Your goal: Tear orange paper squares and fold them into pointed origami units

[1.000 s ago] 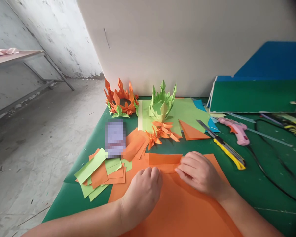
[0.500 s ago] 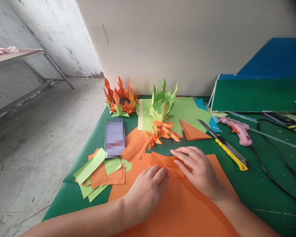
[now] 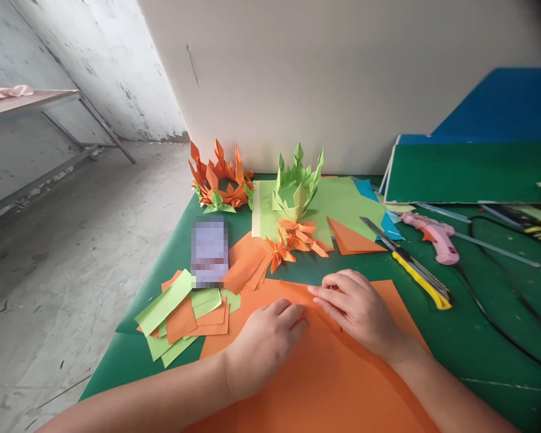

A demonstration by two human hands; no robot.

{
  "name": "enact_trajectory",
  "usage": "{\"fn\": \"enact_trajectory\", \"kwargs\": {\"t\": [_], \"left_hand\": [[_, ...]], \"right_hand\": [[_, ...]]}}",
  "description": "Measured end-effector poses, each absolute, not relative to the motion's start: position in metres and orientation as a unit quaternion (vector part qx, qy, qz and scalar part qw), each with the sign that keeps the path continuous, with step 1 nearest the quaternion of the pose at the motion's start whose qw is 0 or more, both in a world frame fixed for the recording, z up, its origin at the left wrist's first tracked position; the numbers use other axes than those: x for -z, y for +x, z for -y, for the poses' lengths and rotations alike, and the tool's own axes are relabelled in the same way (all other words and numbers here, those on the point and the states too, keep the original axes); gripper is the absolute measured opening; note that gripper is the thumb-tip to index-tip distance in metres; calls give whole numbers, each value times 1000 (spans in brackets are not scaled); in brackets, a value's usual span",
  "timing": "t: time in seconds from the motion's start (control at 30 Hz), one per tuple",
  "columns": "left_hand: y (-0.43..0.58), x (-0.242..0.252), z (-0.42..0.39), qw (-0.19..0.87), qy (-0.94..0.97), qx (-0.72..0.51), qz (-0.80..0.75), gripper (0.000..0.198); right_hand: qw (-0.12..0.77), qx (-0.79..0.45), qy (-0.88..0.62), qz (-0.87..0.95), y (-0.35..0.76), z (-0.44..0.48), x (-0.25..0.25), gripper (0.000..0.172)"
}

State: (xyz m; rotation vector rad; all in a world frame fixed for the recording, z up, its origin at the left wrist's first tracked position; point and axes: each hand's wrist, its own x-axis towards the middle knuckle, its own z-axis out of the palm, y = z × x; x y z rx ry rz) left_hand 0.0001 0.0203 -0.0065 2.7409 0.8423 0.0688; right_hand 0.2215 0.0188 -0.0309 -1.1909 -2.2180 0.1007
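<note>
Over a smooth orange sheet [image 3: 315, 391], bare hands [image 3: 270, 346], thin folded paper [image 3: 319, 314], pinched

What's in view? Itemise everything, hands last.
Large paper sheet: 1, orange, under hands
Folded paper: 1, orange, between hands
Spiky paper crown: 1, orange/green, back left
Plain paper crown: 1, green, back centre
Paper flowers: several, orange, before plain crown
Paper triangle: 1, orange, beside knife
Paper slips: many, orange/green, left
Pixelated rectangle: 1, purplish, behind slips
Flat paper: 1, green, under plain crown
Utility knife: 1, yellow, right
Glue gun: 1, pink, right
Glue sticks: 2, translucent, right
Panels: several, green/blue, back right
Bench: 1, pinkish, far left
Cloth: 1, pink, on bench
Table: 1, green, under papers
Left hand: 1, bare, at folded paper
Right hand: 1, bare, pinching folded paper
</note>
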Motion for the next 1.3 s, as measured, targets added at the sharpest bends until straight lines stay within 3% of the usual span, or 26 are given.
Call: {"fn": "enact_trajectory", "kwargs": {"t": [0.17,0.37,0.77,1.03,1.3], "left_hand": [[2,7,-22,108,946,7,-304,27],[2,15,-22,54,952,-80,-289,27],[5,4,-23,86,950,6,-301,23],[3,7,-22,110,950,-8,-293,25],[5,17,-14,26,964,-35,-262,27]], "right_hand": [[265,-36,-429,863,220,-17,26,26],[245,3,-387,889,221,-14,31,23],[237,7,-355,904,222,-14,30,21],[235,35,-332,913,225,-14,32,19],[239,25,-330,913,224,-14,31,16]]}}
